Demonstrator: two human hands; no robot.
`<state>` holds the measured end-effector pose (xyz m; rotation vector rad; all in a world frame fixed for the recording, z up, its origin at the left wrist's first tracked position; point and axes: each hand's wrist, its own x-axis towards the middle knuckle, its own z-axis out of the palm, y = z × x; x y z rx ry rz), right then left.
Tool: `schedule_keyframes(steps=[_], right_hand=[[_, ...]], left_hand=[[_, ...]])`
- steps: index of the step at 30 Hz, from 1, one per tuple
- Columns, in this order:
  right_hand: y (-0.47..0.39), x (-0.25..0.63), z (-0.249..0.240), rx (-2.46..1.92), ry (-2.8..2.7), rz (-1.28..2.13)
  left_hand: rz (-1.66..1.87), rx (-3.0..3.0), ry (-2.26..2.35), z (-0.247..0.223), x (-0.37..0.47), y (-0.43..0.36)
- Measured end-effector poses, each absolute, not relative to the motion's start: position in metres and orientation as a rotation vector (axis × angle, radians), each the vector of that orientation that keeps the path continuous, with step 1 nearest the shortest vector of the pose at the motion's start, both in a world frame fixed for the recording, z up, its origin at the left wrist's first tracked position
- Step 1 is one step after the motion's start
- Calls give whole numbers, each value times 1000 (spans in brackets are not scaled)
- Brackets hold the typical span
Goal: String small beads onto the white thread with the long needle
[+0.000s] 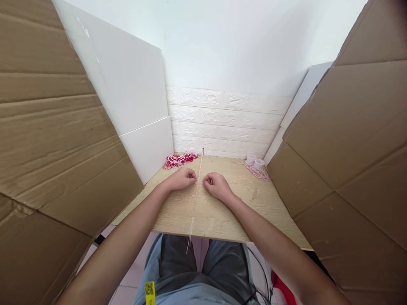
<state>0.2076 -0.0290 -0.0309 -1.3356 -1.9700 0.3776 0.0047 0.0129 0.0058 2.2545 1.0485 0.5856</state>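
Observation:
A thin pale cord (195,203) runs from a small peg (202,150) at the back of the wooden table down past its front edge, where loose ends hang. My left hand (184,178) is just left of the cord, its fingers pinched on a fine thread. On the right side my right hand (216,184) is closed in a pinch too, with the thread's other side at its fingertips. The thread crosses the cord between both hands. What lies inside the curled fingers is too small to tell.
Red and pink-white cord bundles (180,160) lie at the table's back left. Back right are clear plastic cups (258,163) and a pink cord bundle (257,171). Cardboard panels (57,118) flank the wooden table (267,212). A white brick-pattern wall (222,114) stands behind.

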Motion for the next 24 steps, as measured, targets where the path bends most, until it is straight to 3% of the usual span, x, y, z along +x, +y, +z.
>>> schedule_keyframes(steps=[24], right_hand=[[-25, 209, -33, -1383, -1923, 435]], left_hand=[[605, 2257, 1159, 11, 4, 12]])
